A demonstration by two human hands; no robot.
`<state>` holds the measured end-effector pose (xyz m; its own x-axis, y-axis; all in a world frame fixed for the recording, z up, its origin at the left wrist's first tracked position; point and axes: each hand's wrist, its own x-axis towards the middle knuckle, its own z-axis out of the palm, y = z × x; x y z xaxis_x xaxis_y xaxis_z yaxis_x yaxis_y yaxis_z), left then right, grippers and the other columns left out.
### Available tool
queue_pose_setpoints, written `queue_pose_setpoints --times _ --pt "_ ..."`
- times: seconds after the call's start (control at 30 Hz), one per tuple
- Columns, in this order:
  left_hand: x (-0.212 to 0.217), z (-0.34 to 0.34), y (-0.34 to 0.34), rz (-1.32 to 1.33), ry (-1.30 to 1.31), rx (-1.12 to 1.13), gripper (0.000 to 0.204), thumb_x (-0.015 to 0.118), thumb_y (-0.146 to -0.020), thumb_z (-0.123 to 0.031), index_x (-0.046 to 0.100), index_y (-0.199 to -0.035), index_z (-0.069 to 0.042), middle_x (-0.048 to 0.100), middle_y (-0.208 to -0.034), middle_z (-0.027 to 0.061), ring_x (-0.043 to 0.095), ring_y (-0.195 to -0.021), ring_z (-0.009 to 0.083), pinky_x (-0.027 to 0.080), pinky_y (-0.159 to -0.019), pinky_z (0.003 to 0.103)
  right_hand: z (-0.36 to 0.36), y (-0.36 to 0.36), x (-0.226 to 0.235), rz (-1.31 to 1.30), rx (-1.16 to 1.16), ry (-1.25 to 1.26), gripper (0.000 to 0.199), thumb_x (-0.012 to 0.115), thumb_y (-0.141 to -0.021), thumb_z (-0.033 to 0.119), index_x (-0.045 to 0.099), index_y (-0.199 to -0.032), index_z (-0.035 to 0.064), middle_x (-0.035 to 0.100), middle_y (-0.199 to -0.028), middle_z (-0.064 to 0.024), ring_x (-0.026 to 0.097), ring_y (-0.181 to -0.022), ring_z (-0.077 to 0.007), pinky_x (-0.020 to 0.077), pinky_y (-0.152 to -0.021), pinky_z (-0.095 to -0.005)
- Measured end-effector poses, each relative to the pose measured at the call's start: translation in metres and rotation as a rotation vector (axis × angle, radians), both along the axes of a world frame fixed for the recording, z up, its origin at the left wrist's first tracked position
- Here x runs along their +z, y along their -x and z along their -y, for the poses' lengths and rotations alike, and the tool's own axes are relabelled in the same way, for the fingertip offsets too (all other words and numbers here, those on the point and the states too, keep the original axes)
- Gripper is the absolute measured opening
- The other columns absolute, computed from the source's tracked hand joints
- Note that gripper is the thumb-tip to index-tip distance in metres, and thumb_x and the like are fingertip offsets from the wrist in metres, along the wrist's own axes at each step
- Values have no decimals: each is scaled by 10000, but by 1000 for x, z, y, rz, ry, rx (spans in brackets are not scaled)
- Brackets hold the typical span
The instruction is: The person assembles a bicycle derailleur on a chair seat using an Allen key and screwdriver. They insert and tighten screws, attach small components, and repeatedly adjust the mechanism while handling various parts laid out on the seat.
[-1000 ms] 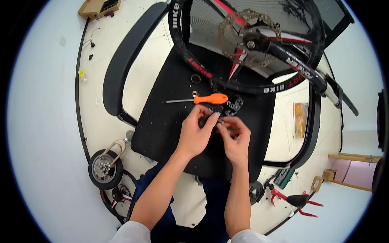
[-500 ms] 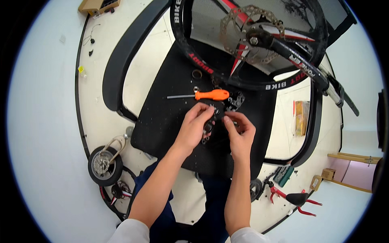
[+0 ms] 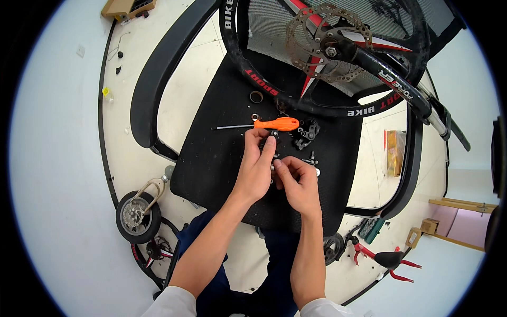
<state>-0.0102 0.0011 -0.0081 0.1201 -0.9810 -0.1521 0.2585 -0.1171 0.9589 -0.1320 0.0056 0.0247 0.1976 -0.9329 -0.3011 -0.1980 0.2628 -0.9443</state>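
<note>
Two hands [image 3: 280,174] on small metal parts [image 3: 311,160] atop black chair seat [image 3: 216,158].

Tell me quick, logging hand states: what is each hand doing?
Left hand: fingers pinched on a small metal part.
Right hand: fingertips closed on another small part, unclear what.

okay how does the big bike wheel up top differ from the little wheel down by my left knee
The bike wheel is far larger than the little wheel. The bike wheel rests on the black chair seat; the little wheel lies on the floor beside the chair. The bike wheel carries a perforated brake disc and red spokes; the little wheel has a plain grey hub. Both have black tyres.
</note>
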Motion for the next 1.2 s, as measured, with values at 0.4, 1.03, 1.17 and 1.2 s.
queue_pose_setpoints --times 0.4,1.03,1.17,1.2 --pt "4 3 -1 -70 -3 73 409 442 -1037 -296 329 -1273 18 446 -1181 139 446 -1076 152 362 -971 291 -3 0 -2 62 -90 207 67 661 -886 32 621 -916 -12 619 -788 -18 422 -525 6 327 -491 -175" --pt "2 3 0 -75 11 71 328 451 -1040 -266 391 -1277 -48 473 -1144 48 441 -1012 108 369 -945 268 -5 -7 -8 -13 -102 182 127 695 -874 91 656 -894 -29 610 -692 -4 518 -596 -48 424 -563 -198" --pt "10 3 -1 -179 -37 49 339 454 -1039 -265 391 -1293 -49 476 -1146 40 443 -1012 97 368 -942 256 -4 -6 -4 35 -121 158 108 707 -863 75 670 -891 -22 609 -682 8 514 -592 -30 407 -554 -184" --pt "11 3 -1 -202 -45 44 341 455 -1039 -266 392 -1295 -49 477 -1144 37 444 -1012 95 368 -941 253 -4 -4 -6 53 -124 155 102 708 -861 70 673 -893 -20 610 -681 10 512 -591 -25 401 -551 -180"
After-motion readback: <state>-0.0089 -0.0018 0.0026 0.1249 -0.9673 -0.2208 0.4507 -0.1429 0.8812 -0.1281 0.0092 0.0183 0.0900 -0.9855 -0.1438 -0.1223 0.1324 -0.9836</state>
